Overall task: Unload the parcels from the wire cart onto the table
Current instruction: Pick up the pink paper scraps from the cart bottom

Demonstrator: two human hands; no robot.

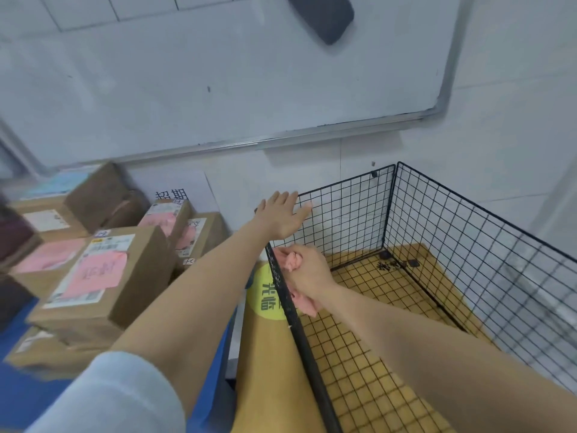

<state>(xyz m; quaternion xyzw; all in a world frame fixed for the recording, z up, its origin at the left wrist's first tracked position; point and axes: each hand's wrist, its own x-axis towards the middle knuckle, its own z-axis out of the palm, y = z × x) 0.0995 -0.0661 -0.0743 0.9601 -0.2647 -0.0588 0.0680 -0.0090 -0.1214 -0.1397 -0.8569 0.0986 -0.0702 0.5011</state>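
On the left, brown cardboard parcels (103,276) sit stacked and crowded on the blue counter (18,398), boxy and matte, most bearing white printed labels and pink slips with handwriting; they run from the counter's near edge back to the wall. Behind them a white paper sign (175,189) with dark characters is fixed to the pale wall, and above it hangs a wide metal-framed whiteboard (218,73) with a dark oblong eraser (324,17) stuck near its top. A light grey sleeve (118,398) leads up the bare left arm to the left hand (282,218), flat with fingers straight, at the far left corner of the wire cart (468,245); whether it touches the mesh cannot be told. Below it a round yellow-green sticker (265,295) lies on the tan floor (268,370). The right hand (307,270) clutches 1 soft, crumpled pink packet (307,304) just inside the cart's left rim. The cart is thin black wire grid with a thick black top bar, and the floor shows through its mesh bottom.
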